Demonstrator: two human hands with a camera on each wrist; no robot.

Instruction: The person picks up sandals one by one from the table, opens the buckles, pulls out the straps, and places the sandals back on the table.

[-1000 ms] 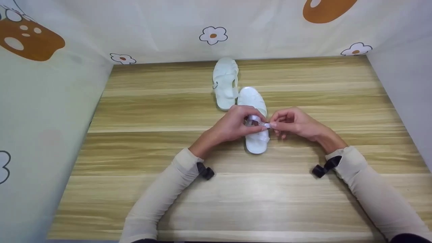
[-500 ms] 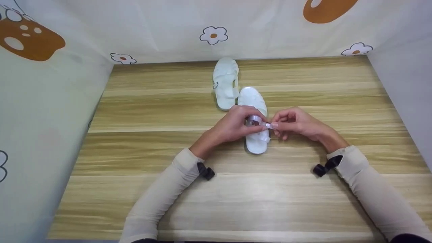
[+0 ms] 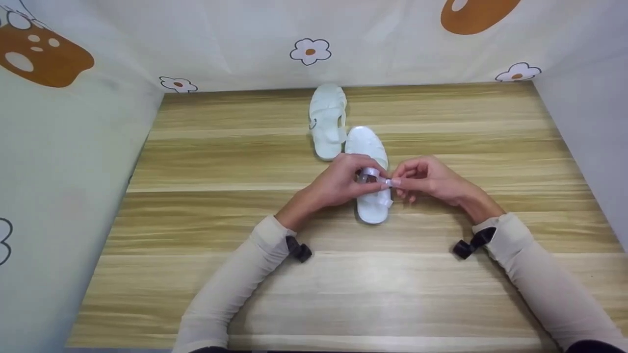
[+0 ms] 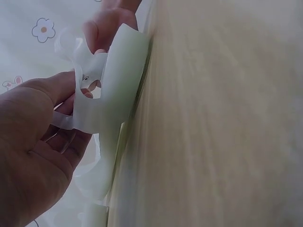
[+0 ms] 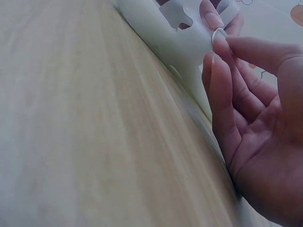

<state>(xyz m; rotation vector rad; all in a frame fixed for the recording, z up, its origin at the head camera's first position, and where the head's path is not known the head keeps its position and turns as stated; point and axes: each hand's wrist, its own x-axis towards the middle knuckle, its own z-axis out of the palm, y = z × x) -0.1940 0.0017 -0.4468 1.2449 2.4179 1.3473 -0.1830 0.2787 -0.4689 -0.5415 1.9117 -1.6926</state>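
A white sandal (image 3: 373,214) lies flat on the wooden table, toe away from me. From its left side my left hand (image 3: 338,180) pinches the ankle strap (image 3: 369,172), which loops up above the sole. Opposite it, my right hand (image 3: 434,181) pinches the strap's end between thumb and index finger, close to the left fingertips. A thin metal buckle frame (image 5: 216,34) shows at the right fingertips in the right wrist view. Fingers cover most of the fastening, so whether the strap passes through the buckle is hidden.
The matching white sandal (image 3: 327,122) lies further back, just left of the first, its toe near the back wall. Pale curtains with printed flowers (image 3: 310,51) enclose the wooden table (image 3: 235,147) at the back and sides.
My right hand has shifted very slightly right and then back left while still pinching the strap end. The left hand and both sandals stay in place.
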